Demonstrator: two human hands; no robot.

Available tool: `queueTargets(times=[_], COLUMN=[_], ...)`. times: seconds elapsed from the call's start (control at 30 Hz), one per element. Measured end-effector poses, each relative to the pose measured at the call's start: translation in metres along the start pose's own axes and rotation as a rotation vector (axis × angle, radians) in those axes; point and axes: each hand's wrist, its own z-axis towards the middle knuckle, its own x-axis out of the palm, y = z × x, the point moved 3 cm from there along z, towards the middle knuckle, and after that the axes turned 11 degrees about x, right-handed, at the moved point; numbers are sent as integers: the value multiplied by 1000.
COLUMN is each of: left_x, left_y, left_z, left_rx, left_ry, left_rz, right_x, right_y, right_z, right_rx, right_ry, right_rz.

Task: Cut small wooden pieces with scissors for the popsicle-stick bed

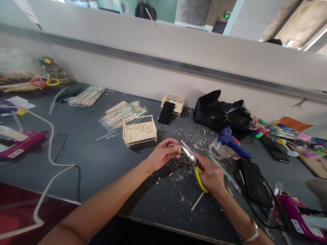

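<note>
My left hand [167, 152] pinches a small pale wooden piece [180, 149] between thumb and fingertips; its exact shape is too small to tell. Yellow-handled scissors [189, 152] are gripped in my right hand [211, 173], their blades pointing left toward that piece. Whether the blades touch it I cannot tell. Beyond my left hand stands a miniature wooden bed-like frame [140, 132] with small wooden bits on its top. A second miniature, a bench with a lattice back [176, 99], sits near the wall, partly behind a black phone [166, 112].
Wood chips litter the dark table [102, 170] around my hands. A blue glue gun [233, 143] rests on a clear container at right, before a black bag [222, 112]. Packs of sticks [125, 114] lie at back left. A white cable [51, 146] crosses the left side.
</note>
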Motion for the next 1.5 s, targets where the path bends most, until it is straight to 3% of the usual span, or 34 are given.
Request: queueTargets(times=[0.23,0.47,0.7,1.5], left_x=[3,7,7,12], left_y=[-1,-1,-3,0], left_z=[-3,-3,-4,-9], left_rx=[85,84,144,271], left_ry=[3,29,-18,-35], left_rz=[35,36,108,130], right_x=[6,7,8,7], right_y=[-1,-1,0,6], right_z=[-6,-6,-7,-12], right_rx=[18,21,31,30], right_ry=[51,60,99,61], right_rz=[-55,-100,-128,-121])
